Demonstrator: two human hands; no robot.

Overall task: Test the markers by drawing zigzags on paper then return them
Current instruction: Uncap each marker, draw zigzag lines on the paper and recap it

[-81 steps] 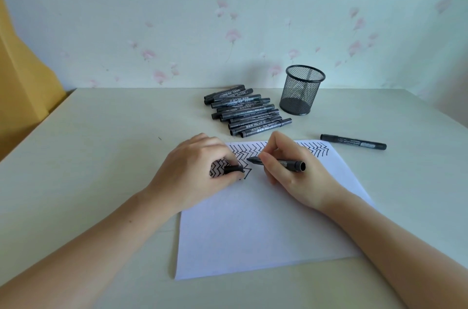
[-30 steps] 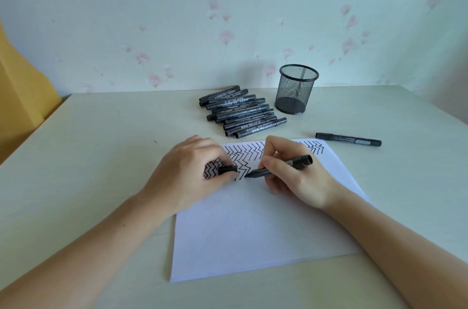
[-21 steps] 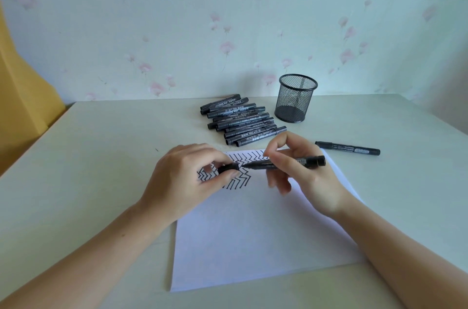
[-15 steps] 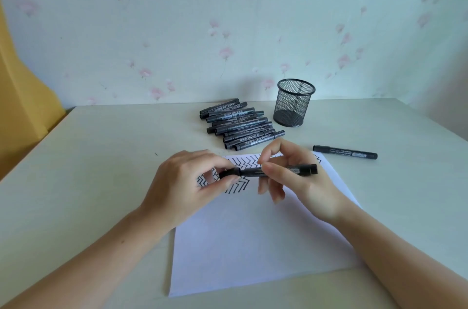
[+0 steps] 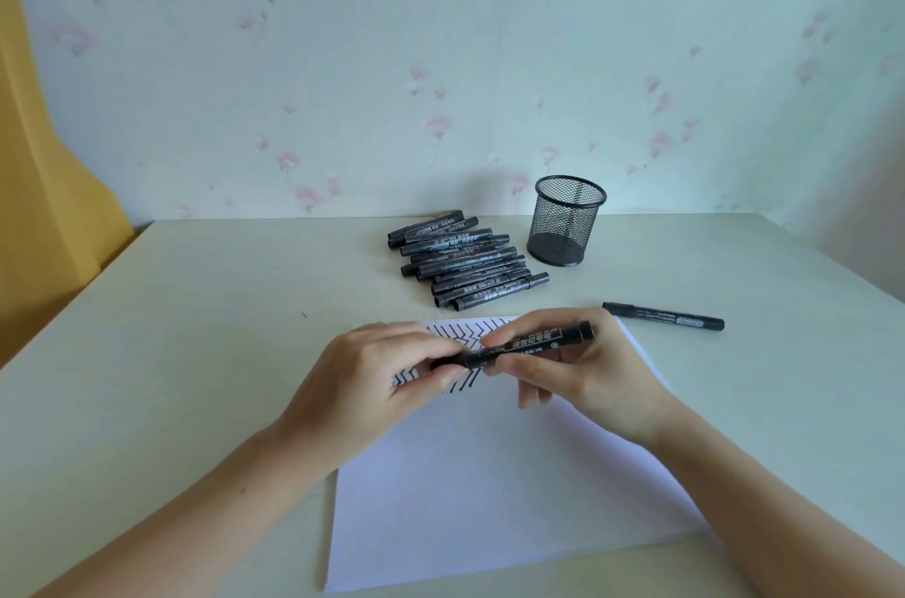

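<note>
Cap now seated on marker [image 5: 526, 345], lifted off the paper [image 5: 489, 475].
Your left hand [image 5: 372, 387] pinches its cap end; your right hand [image 5: 583, 372] pinches the barrel.

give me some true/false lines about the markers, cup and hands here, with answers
1. Both hands hold one marker. True.
2. The mesh cup is full of markers. False: it looks empty.
3. A pile of markers lies left of the cup. True.
4. The paper is blank. False: zigzags cover its far edge.
5. A lone marker lies right of the paper. True.
6. The right hand rests flat on the table. False: it grips the marker.
</note>
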